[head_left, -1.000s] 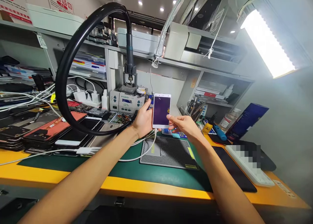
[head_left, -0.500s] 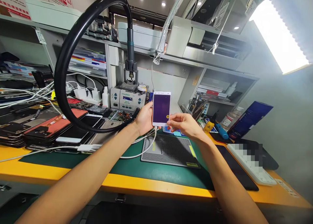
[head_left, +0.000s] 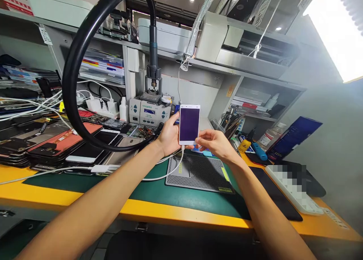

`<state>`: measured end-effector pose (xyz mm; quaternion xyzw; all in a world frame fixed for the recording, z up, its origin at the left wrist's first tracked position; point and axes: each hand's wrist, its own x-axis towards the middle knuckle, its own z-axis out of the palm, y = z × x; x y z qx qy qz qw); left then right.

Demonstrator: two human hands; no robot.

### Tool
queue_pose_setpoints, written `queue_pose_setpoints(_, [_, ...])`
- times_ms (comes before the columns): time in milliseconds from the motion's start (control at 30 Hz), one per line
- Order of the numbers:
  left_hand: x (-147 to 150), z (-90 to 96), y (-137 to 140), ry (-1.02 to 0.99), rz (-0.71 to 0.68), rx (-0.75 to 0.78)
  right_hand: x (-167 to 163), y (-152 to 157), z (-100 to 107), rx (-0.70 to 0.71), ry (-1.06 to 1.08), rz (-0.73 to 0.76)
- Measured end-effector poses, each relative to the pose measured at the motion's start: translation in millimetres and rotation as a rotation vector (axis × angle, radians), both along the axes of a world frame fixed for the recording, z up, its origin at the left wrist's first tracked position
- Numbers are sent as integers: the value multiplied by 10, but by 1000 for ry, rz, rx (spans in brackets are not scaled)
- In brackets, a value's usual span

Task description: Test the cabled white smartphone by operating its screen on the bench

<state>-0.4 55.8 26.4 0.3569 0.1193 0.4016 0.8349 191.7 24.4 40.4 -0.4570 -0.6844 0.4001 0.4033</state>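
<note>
A white smartphone (head_left: 190,124) with a dark purple screen is held upright above the green mat (head_left: 159,195). My left hand (head_left: 169,137) is closed around its left side, the thumb along the edge and the fingers behind. At the phone's lower right corner, my right hand (head_left: 213,142) has thumb and index finger pinched on the edge, the other fingers curled. A white charging cable (head_left: 176,169) runs from the phone's bottom end down toward the left. Below the phone lies a grey perforated pad (head_left: 208,175). The phone's back is hidden.
Stacked phones and screens (head_left: 56,146) crowd the left side. A thick black hose (head_left: 69,59) arches over them from a hot-air station (head_left: 150,110). On the right are a yellow bottle (head_left: 245,143), a blue tool (head_left: 259,151), a clear bottle (head_left: 268,137) and a white case (head_left: 295,193).
A small yellow icon near the bottom of the phone's screen is gone, leaving it plain purple. The view has shifted slightly; both hands keep their places on the phone.
</note>
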Motion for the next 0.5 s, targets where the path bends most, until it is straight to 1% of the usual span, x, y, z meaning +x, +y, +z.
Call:
queue_pose_setpoints(200, [17,1,-19,1,38,8,-50,9,-75,-1,17,-41])
queue_pose_setpoints(367, [13,-33,2,36,41,26,-116,21,-180,83,-45,-133])
queue_pose_setpoints(500, [24,-45,-2,30,42,61,-168,12,-252,99,-75,-194])
